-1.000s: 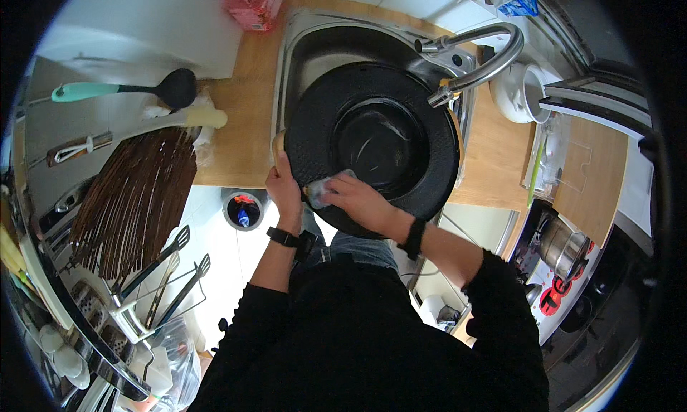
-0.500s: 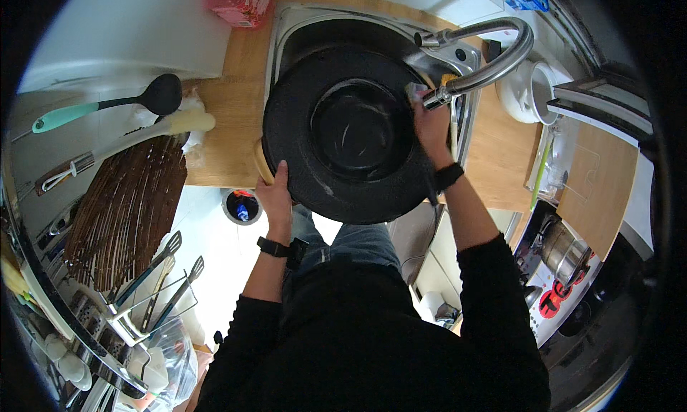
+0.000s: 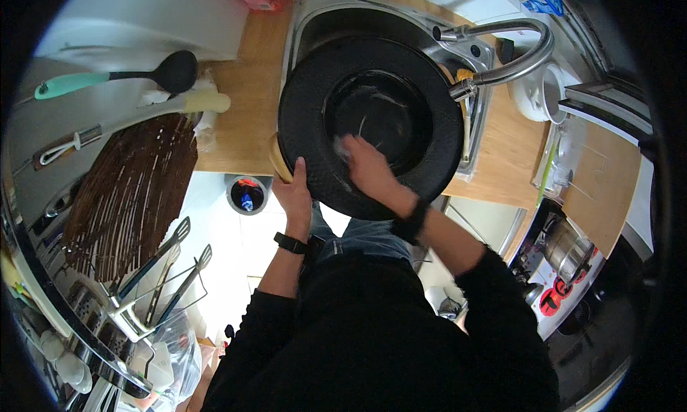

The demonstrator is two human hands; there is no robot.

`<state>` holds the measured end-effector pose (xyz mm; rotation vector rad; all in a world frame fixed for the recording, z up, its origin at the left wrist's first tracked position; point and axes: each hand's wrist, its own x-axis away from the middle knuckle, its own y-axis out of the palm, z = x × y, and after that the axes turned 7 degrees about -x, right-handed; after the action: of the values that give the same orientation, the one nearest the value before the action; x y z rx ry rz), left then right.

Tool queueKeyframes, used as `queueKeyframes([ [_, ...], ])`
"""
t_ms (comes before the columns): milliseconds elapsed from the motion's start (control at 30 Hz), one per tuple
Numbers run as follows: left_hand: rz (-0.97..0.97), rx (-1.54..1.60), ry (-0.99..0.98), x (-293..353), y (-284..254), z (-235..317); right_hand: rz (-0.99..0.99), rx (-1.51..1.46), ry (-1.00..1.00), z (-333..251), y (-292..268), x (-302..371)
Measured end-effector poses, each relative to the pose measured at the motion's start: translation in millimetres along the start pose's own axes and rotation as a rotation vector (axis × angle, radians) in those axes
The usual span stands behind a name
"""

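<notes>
A large black wok (image 3: 315,118) is tilted over the near part of the sink (image 3: 290,54), with pale streaks on its round middle. Its pale wooden handle (image 3: 280,159) shows at the left rim. My left hand (image 3: 292,194) grips the wok there, thumb lying on the black surface. Bent over the near side of the wok, my right hand (image 3: 368,170) presses a small pale thing, blurred by motion, against the round middle. Its kind is not clear. Above the wok's right edge hangs the steel faucet's spout (image 3: 464,90).
A black ladle with a mint handle (image 3: 71,85) and other utensils hang at the left, beside a brown slatted mat (image 3: 129,197). A bin (image 3: 247,195) stands on the floor below the counter. White pots (image 3: 533,93) sit right of the faucet; a steel pot (image 3: 567,253) lies farther right.
My right hand has moved from the wok's right rim, near the spout, leftward and down onto its middle. My left hand keeps its hold. The whole view has shifted slightly.
</notes>
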<state>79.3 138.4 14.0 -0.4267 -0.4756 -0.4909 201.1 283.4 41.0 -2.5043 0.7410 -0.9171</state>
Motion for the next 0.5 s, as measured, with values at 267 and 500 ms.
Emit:
queueKeyframes([
  [267, -0.008, -0.049, -0.052, 7, -4, -2, -0.183, 0.670, -0.091, 69, -92, 3],
  [500, -0.004, -0.065, 0.012, 4, -11, -1, 0.076, -0.366, -0.155, 1, -13, -67],
])
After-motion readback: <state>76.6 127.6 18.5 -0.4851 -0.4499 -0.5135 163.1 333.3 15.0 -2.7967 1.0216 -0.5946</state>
